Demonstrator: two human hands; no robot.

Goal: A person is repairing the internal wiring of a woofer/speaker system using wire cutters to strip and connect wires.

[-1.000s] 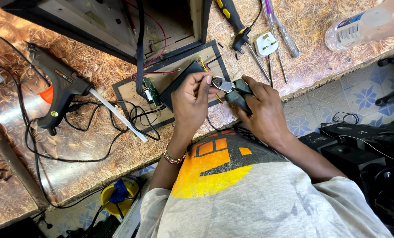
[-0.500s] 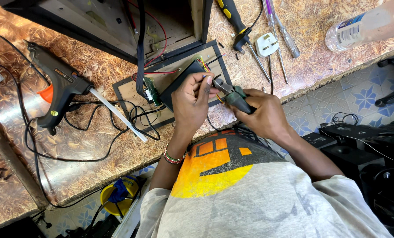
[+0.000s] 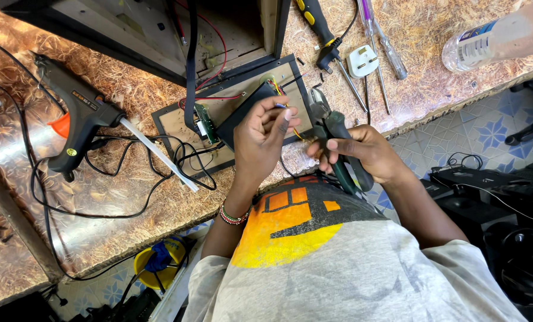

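My left hand (image 3: 265,134) pinches thin coloured wires (image 3: 276,88) that run from a flat wooden panel (image 3: 174,122) holding a small green circuit board (image 3: 203,121) and a black module (image 3: 238,113). My right hand (image 3: 362,152) grips green-handled pliers (image 3: 332,140), their metal jaws pointing up toward the panel, close beside the left fingers. Whether the jaws touch the wire is unclear. A beaded bracelet (image 3: 233,217) sits on my left wrist.
A black glue gun (image 3: 78,116) with a white stick lies at left amid black cables. Screwdrivers (image 3: 323,27), a white plug (image 3: 362,61) and a plastic bottle (image 3: 499,36) lie at the back right. An open wooden box (image 3: 230,30) stands behind the panel. Tiled floor at right.
My right hand has drawn the pliers back and down, away from the left fingers, with the jaws now standing more upright. My left hand stays on the wires.
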